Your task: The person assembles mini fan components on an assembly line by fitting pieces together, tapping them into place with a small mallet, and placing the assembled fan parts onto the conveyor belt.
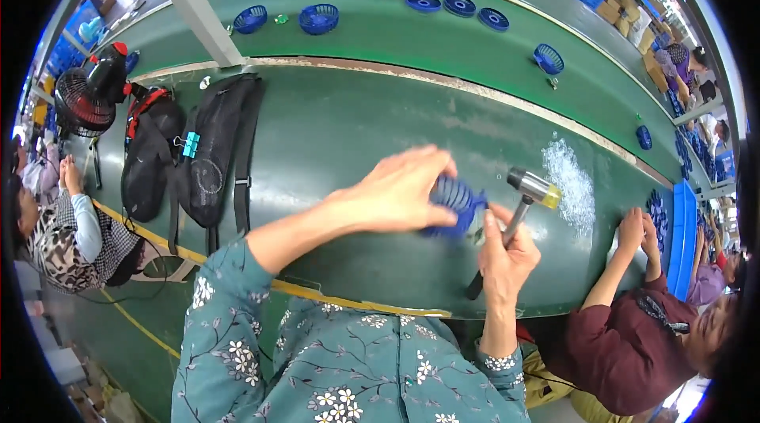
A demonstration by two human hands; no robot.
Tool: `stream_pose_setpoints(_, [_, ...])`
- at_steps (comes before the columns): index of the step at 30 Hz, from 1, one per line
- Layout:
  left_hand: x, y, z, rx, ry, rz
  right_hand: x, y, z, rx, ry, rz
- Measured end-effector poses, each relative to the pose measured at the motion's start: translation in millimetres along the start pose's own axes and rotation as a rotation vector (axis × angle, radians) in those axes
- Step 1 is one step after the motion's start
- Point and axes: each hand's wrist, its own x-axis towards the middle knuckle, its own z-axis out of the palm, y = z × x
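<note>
My left hand (404,189), smeared by motion, is closed around the near side of a small blue slotted plastic basket (454,200) above the green table. In my right hand (508,258) is a hammer (533,187) with a metal head and a yellowish face. Its dark handle slants down through my fingers toward the table's front edge. My right fingertips are close to the basket's lower right rim; whether they touch it I cannot tell. A small greenish piece under the rim is too blurred to name.
Small clear pieces (568,185) lie scattered right of the hammer. Black bags (214,158) and a fan (85,98) are at left. Behind a raised ledge, blue baskets (319,19) and discs (460,5) lie on a green belt. A co-worker (633,336) sits at right beside a blue bin (682,241).
</note>
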Motion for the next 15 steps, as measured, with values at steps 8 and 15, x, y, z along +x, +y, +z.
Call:
stream_pose_setpoints(8, [79, -90, -58, 0.47, 0.526, 0.186, -2, -7, -6, 0.266, 0.144, -0.49])
stream_pose_setpoints(15, [57, -204, -127, 0.502, 0.616, -0.256, -8, 3, -12, 0.38, 0.09, -0.265])
